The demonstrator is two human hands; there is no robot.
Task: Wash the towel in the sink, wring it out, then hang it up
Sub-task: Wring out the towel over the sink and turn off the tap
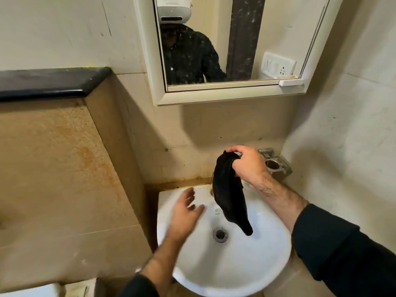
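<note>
Right now the right hand (248, 162) is holding the black towel (230, 194) up over the white sink (252, 266), fingers and thumb curled round its bunched top edge, and the cloth is hanging down in a long limp fold with its pointed tail dangling just above the drain (220, 234). It is clear of the porcelain, touching nothing but the hand, and it is covering the spot at the back of the basin where a tap would stand, so no tap is showing. Meanwhile the left hand (186, 217) is hovering over the left part of the bowl, fingers loosely spread and gripping nothing; it is blurred, so exactly what it is reaching for is hard to call. No water is showing in the basin, and whether the cloth is wet or dry cannot be told, dark as it is. On that evidence I am judging this as early going: no sign of washing in the bowl, wringing not begun, since the towel is hanging untwisted, and the hanging-up is entirely ahead, with no rail or hook in view. Behind the right hand a metal holder (275, 165) is sitting on the wall, and the mirror cabinet (233, 97) above is reflecting the person's dark shirt.
</note>
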